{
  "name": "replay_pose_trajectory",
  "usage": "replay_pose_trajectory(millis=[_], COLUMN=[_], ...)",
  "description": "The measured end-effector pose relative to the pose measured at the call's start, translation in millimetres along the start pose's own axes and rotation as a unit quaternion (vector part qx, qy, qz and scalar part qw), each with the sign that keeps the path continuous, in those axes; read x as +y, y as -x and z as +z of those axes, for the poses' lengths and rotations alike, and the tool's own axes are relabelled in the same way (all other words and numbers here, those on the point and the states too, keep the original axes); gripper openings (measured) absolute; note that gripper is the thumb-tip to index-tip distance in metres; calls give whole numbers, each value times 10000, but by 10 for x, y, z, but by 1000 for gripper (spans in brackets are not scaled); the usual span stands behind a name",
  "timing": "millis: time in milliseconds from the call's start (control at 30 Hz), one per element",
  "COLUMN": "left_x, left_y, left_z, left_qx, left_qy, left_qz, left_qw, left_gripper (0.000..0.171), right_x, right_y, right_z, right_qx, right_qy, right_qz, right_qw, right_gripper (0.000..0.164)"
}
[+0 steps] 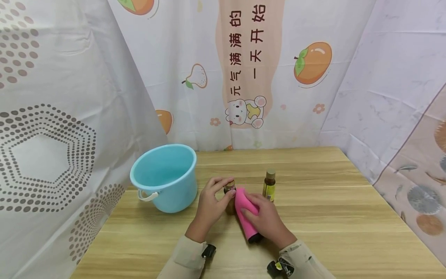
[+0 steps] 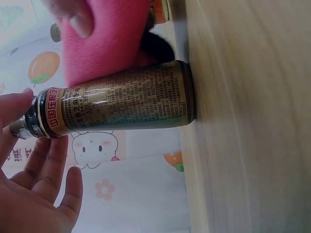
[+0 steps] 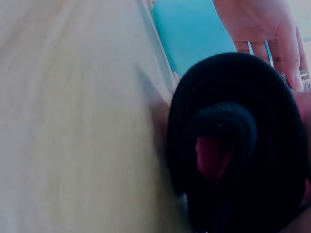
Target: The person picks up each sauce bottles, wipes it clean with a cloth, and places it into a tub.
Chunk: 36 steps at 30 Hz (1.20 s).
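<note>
My left hand (image 1: 210,201) pinches the upright bottle (image 2: 129,103); my right hand (image 1: 267,220) grips the pink cloth (image 1: 242,204) touching it from the bench's (image 1: 334,217) right-edge side.

Straight across the pale wood-grain tabletop (image 1: 331,240), streaked from side to side, and over by its left edge for a light blue bucket (image 1: 175,195), upright, open-topped, with a white handle (image 1: 148,196) drooping at the near side! Now in to the middle, to a gold-labelled bottle (image 2: 126,99), upright with its base on the wood, and on to the right for a yellow-labelled bottle (image 1: 269,190), capped and upright too. And in between, a pink fuzzy roll (image 1: 245,217), tilted, touching the gold-labelled bottle (black at the near end, and hard to call whether resting on the wood).
</note>
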<state>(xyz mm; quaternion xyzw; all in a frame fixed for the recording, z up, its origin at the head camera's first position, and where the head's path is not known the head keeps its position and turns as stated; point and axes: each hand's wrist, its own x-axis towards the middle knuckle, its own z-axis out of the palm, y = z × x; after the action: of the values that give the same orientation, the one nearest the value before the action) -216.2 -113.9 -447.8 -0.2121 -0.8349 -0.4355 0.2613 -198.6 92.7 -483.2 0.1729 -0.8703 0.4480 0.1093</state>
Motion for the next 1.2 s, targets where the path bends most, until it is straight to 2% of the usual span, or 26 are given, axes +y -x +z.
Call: replay_pose_trajectory(millis=[200, 533, 900, 1200], left_x=[5, 16, -7, 4], left_y=[-4, 1, 2, -3], left_z=[-6, -12, 6, 1], left_qx=[17, 48, 235, 130], left_qy=[-57, -178, -361, -305], left_qz=[45, 145, 401, 403], left_qw=[10000, 9997, 9983, 9986], left_gripper=[37, 37, 37, 36], right_x=[7, 4, -17, -46], right_y=[-12, -10, 8, 13], right_z=[6, 23, -1, -23], right_qx=[-261, -233, 32, 383], right_qy=[182, 246, 169, -20], right_qz=[319, 411, 203, -134], right_qw=[9990, 9986, 9996, 9992], right_gripper=[53, 54, 53, 56])
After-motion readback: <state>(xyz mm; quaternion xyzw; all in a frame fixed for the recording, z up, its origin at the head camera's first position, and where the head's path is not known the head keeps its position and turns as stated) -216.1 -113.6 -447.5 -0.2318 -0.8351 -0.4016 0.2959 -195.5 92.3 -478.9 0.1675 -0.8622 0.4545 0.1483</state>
